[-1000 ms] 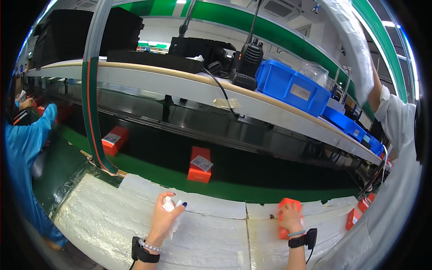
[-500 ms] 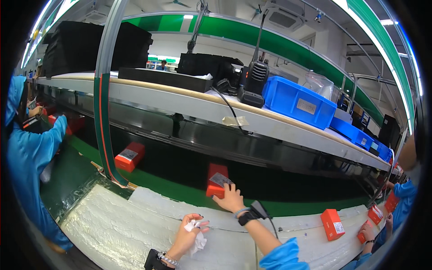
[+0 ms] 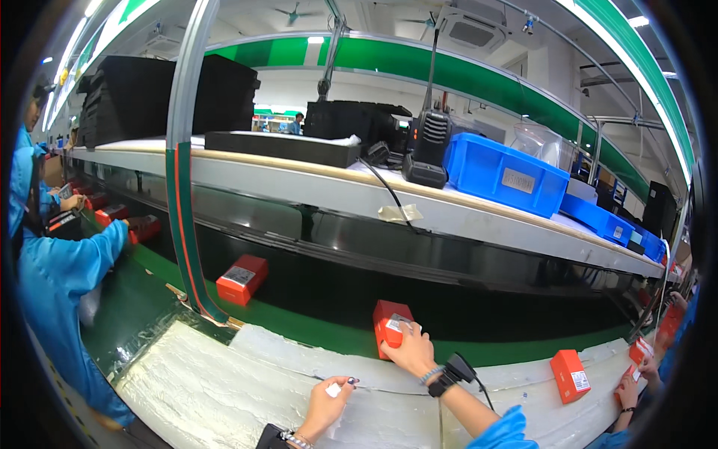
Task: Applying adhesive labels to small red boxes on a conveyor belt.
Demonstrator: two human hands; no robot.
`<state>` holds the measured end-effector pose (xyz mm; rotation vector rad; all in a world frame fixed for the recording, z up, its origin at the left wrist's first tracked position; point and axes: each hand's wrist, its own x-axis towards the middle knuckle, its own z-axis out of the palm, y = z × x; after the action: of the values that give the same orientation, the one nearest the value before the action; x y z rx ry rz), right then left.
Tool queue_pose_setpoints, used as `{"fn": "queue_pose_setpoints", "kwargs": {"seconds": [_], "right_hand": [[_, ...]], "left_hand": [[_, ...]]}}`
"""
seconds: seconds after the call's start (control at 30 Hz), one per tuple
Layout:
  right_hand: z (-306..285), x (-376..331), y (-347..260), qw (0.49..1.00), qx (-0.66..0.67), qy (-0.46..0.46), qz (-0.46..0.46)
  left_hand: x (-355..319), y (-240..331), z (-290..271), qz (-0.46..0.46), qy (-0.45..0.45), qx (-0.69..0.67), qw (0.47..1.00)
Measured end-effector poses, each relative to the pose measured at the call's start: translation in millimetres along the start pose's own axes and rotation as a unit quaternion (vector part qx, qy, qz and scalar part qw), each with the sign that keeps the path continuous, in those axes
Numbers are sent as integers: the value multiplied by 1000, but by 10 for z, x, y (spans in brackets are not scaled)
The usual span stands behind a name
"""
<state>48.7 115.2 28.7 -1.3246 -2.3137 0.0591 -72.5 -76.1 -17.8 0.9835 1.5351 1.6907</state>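
**Right hand on the red box at the belt edge, left hand pinching a white scrap**

Your right hand (image 3: 407, 350) is stretched forward over the white foam mat (image 3: 224, 382) and lies on top of a red box (image 3: 389, 323) that stands at the near edge of the green conveyor belt (image 3: 314, 323). Your fingers wrap over the box's upper near corner and cover part of its white label; the grip is closed around that corner, though the underside of the hand is hidden. A black wrist strap (image 3: 449, 373) with a cable sits on that wrist.

Your left hand (image 3: 327, 404) rests low on the foam mat, near you, with its fingers curled narrowly around a small white piece (image 3: 333, 389) held at the fingertips. What the piece is cannot be told.

A second red box (image 3: 241, 278) lies further left on the belt, well apart from your hands. A third red box (image 3: 571, 376) lies on the foam to your right, near another person's hand (image 3: 634, 383). To the left, a person in a blue coat (image 3: 52, 299) reaches toward the belt. On the shelf above stand a black handheld radio (image 3: 428, 146) and a blue bin (image 3: 502, 173)
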Motion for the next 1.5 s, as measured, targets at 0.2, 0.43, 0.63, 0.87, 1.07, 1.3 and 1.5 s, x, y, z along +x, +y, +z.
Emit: {"fn": "queue_pose_setpoints", "kwargs": {"seconds": [0.2, 0.43, 0.63, 0.87, 1.07, 1.3, 1.5], "right_hand": [[-840, -1325, -66, 996, -11, -86, -26], [-1066, -2158, -200, 985, 102, -140, 6], [-936, -2116, 233, 982, 33, -97, -158], [-1042, -1604, -3, 935, 247, -164, -197], [-769, -1515, -28, 864, 452, -165, -149], [-856, -1415, 291, 551, 817, -166, 38], [-946, -1387, 585, 530, 835, -145, -33]], "left_hand": [[-112, 74, 117, -21, -54, 23, 998], [-307, 160, 304, 43, -165, 146, 974], [-307, 65, 308, 75, -229, 158, 958], [-374, 192, 308, -78, -340, -142, 926], [-437, 375, 284, -211, -316, -309, 872], [-297, 315, 216, -112, -70, -295, 946], [-269, 423, 79, -85, -142, -198, 966]]}}
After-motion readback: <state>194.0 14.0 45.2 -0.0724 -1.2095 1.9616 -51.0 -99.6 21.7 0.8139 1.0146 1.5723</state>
